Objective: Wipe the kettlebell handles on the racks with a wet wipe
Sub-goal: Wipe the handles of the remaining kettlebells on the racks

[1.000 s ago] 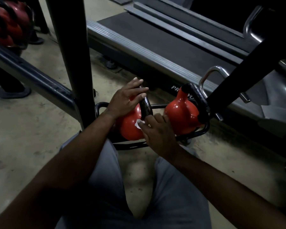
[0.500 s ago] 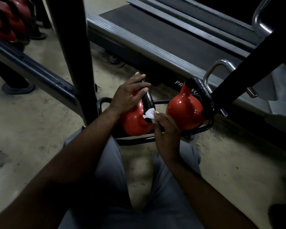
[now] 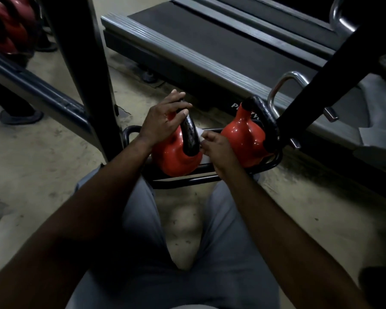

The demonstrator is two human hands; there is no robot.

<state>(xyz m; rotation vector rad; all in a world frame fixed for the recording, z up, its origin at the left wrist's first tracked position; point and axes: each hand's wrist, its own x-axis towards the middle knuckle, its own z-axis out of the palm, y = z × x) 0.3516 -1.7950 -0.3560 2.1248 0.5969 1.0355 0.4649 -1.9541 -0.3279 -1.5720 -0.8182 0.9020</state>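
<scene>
Low rack shelf (image 3: 187, 180) at floor level, two red kettlebells on it. The near kettlebell (image 3: 174, 159) sits toward the shelf's left end. The second kettlebell (image 3: 243, 139) sits toward the right end, apart from the first.

Left hand (image 3: 163, 121): laid over the top of the near black handle (image 3: 189, 137), fingers nearly straight and close together. We read this as steadying, not gripping.

Right hand (image 3: 216, 150): fingers curled, pinching the wet wipe (image 3: 200, 132) against the right flank of that handle. Only a small white fold of the wipe shows between the fingertips and the handle. We cannot tell how far it wraps round.

Step in hand, as we judge it: wiping the first handle, working on its right leg.

Next move calls for drawing the wipe along the leg and over the arch. The left hand would have to lift clear there, since it covers the top. After that comes the second handle (image 3: 267, 121), which is crowded by a dark slanted post (image 3: 316, 85) at the shelf's right end, so access looks tight.

More red kettlebells (image 3: 7, 30) on a higher shelf, blurred.
</scene>
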